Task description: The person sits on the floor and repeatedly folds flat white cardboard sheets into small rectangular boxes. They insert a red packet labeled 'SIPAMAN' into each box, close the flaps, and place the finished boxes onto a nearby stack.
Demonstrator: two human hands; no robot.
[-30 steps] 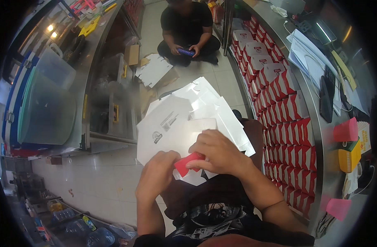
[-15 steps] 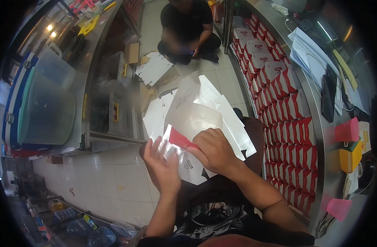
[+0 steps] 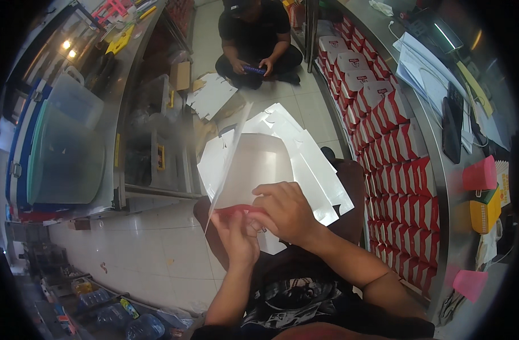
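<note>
A partly folded white cardboard box [image 3: 259, 161] is in front of me, one wall standing up on its left side and a red flap along its near edge. My left hand [image 3: 236, 237] is closed on that red flap, its fingers bent around the near left corner. From the right, my right hand [image 3: 287, 211] grips the same red edge, thumb and fingers pressed together. Beneath the box lie flat white cardboard blanks [image 3: 322, 170], spread over my lap.
Stacked red and white boxes [image 3: 395, 170] fill the shelf on the right. Across from me a person [image 3: 253, 39] sits on the floor holding a dark blue device. Other white blanks [image 3: 211, 93] lie on the floor. Pink cups [image 3: 479, 173] stand on the right counter.
The box has turned, and its left wall now stands edge-on. My left hand has gone from spread fingers to gripping the red flap. The person opposite now holds the device with both hands.
</note>
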